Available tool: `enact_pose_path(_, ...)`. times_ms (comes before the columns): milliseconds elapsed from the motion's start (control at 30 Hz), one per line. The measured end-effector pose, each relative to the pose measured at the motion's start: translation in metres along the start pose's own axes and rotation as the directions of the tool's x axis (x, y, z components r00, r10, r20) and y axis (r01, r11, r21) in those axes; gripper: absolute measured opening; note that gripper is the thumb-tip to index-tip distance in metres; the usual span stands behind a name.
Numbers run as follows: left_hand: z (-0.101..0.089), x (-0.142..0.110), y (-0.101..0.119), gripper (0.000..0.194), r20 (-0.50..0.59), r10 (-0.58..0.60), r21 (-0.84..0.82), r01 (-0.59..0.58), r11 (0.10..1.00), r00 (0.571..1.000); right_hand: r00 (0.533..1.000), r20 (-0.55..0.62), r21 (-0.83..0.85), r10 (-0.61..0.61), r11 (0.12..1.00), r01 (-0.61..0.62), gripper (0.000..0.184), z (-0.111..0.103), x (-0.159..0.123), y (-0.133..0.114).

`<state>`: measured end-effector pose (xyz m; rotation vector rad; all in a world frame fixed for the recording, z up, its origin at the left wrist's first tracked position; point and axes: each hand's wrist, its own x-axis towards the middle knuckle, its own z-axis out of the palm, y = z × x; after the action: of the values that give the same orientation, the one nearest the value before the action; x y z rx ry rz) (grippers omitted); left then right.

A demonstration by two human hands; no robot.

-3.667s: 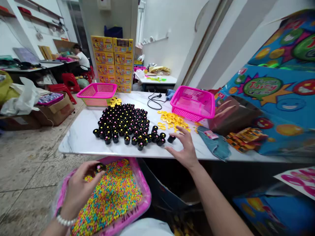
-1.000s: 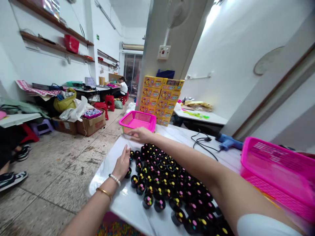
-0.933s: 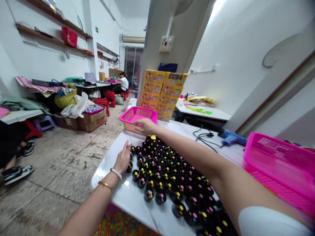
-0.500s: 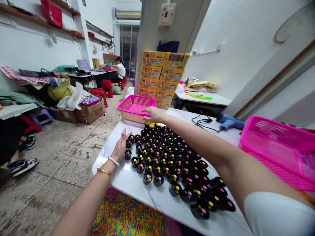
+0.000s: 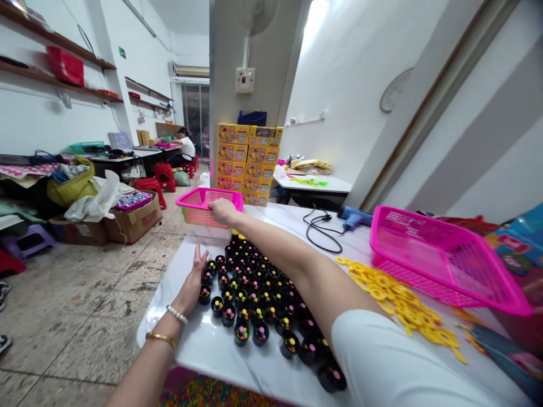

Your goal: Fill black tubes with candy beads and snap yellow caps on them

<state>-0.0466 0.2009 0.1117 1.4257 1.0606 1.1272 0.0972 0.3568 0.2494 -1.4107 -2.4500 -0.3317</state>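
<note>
Many small black cups (image 5: pixel 253 285) filled with coloured beads, topped with pink or yellow pieces, stand close together on the white marbled table (image 5: pixel 203 345). My left hand (image 5: pixel 197 277) rests at their left edge, fingers stretched out and apart, holding nothing. At the table's far end, my right hand (image 5: pixel 223 211) has its fingers closed over the near rim of a pink basket (image 5: pixel 195 199); the fingertips are partly hidden. My right forearm crosses above the cups and covers some of them.
Yellow rings (image 5: pixel 399 294) lie right of my arm beside a large pink basket (image 5: pixel 424 265). Behind are a blue glue gun (image 5: pixel 354 217) and its cable. Stacked yellow boxes (image 5: pixel 246 164) stand beyond the table. Loose coloured beads (image 5: pixel 212 394) are below its front edge. A person (image 5: pixel 185 147) sits far back.
My view has turned right and up, bringing the yellow rings into sight. My right hand's fingers have closed on the basket rim. My left hand stays beside the cups.
</note>
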Motion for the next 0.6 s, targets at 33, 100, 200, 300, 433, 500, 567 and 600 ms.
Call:
enact_pose_path(33, 0.000, 0.000, 0.001, 0.082, 0.003, -0.021, -0.025, 0.021, 0.999, 1.000, 1.000, -0.013, 0.001, -0.006, 1.000, 0.006, 0.018, -0.010, -0.003, 0.002)
enact_pose_path(100, 0.001, 0.001, 0.003, 0.084, -0.004, -0.039, -0.071, 0.038, 0.997, 0.999, 0.999, -0.044, 0.010, -0.017, 1.000, 0.017, 0.020, -0.031, -0.012, 0.011)
enact_pose_path(200, 0.001, 0.003, 0.004, 0.088, -0.055, -0.036, -0.125, 0.029, 0.992, 0.998, 0.995, -0.097, 0.019, -0.003, 1.000, 0.005, 0.019, -0.063, -0.036, 0.031)
enact_pose_path(300, 0.001, 0.005, 0.002, 0.088, -0.113, -0.046, -0.174, 0.026, 0.984, 0.993, 0.977, -0.211, 0.002, 0.039, 0.999, -0.039, 0.019, -0.094, -0.075, 0.056)
enact_pose_path(433, 0.002, 0.007, 0.001, 0.088, -0.178, -0.086, -0.278, 0.034, 0.960, 0.980, 0.940, -0.320, -0.089, 0.122, 0.984, -0.158, 0.021, -0.122, -0.132, 0.086)
enact_pose_path(500, 0.002, 0.008, 0.002, 0.088, -0.200, -0.096, -0.306, 0.031, 0.952, 0.975, 0.933, -0.299, -0.166, 0.200, 0.952, -0.257, 0.024, -0.125, -0.149, 0.103)
enact_pose_path(567, 0.001, 0.009, 0.002, 0.087, -0.219, -0.104, -0.310, 0.032, 0.950, 0.970, 0.924, -0.218, -0.242, 0.313, 0.900, -0.362, 0.028, -0.121, -0.157, 0.121)
enact_pose_path(600, 0.001, 0.009, 0.002, 0.086, -0.231, -0.106, -0.312, 0.030, 0.950, 0.967, 0.912, -0.169, -0.271, 0.373, 0.872, -0.407, 0.029, -0.117, -0.158, 0.130)
